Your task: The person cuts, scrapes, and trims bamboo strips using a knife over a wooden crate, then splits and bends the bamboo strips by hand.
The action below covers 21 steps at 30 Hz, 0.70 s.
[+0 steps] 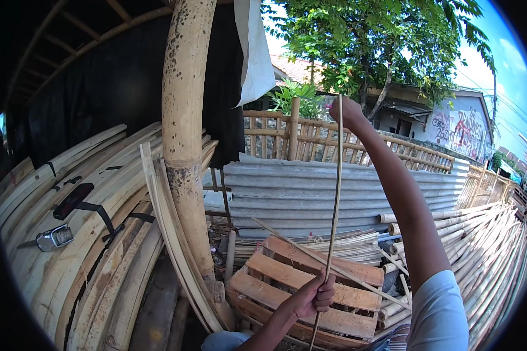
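The left hand (313, 296), lower, and the right hand (346, 113), higher, both grip one thin, nearly upright strip (336, 193).

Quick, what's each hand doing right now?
Left hand: closed, holding the thin bamboo strip lower down.
Right hand: closed, holding the same strip near its top end.

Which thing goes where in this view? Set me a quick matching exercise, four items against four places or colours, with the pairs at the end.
Things:
1. left hand
2. right hand
3. slatted wooden crate
4. corrugated metal sheet

Places and colours:
A. grey, in front of the bamboo fence
B. closed on the lower part of the thin bamboo strip
C. orange-brown, low down behind the strip
D. raised, at the strip's upper end

Pairs: 1-B, 2-D, 3-C, 4-A.
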Available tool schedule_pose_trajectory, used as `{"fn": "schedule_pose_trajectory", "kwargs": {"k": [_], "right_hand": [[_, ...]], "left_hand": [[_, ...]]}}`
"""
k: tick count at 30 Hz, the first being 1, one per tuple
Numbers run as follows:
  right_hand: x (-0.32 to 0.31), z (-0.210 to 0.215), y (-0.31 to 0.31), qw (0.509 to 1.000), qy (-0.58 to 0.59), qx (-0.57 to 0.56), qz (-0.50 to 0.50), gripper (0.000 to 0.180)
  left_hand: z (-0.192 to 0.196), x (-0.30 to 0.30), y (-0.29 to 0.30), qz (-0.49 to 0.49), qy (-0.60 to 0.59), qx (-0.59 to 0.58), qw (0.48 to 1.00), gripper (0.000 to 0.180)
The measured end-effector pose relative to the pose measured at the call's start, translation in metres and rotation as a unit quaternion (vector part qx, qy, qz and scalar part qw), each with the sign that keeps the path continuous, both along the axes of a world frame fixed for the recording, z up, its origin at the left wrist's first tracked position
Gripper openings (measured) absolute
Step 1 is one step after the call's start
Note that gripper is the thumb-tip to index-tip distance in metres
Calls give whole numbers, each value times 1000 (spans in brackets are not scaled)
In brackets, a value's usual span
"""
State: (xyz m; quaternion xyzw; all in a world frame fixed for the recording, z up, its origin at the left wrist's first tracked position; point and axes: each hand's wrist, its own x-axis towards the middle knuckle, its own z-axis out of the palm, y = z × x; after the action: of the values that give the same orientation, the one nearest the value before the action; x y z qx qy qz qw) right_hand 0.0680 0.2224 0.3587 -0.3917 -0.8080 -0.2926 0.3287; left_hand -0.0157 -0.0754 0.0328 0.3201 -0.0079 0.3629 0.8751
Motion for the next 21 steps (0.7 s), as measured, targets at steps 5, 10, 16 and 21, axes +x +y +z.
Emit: {"fn": "schedule_pose_trajectory", "kwargs": {"k": [5,10,16,21], "right_hand": [[53,-22,42,984,165,-10,63,30],[65,-226,-73,871,333,-336,133,38],[142,-448,-279,546,648,-523,94,37],[166,-472,-358,568,659,-493,28,32]], "left_hand": [[-20,-1,24,67,-6,-38,997,48],[-41,-25,25,137,-39,-40,989,46],[-30,1,17,462,147,-16,874,15],[-38,-3,23,560,200,-12,804,23]]}}
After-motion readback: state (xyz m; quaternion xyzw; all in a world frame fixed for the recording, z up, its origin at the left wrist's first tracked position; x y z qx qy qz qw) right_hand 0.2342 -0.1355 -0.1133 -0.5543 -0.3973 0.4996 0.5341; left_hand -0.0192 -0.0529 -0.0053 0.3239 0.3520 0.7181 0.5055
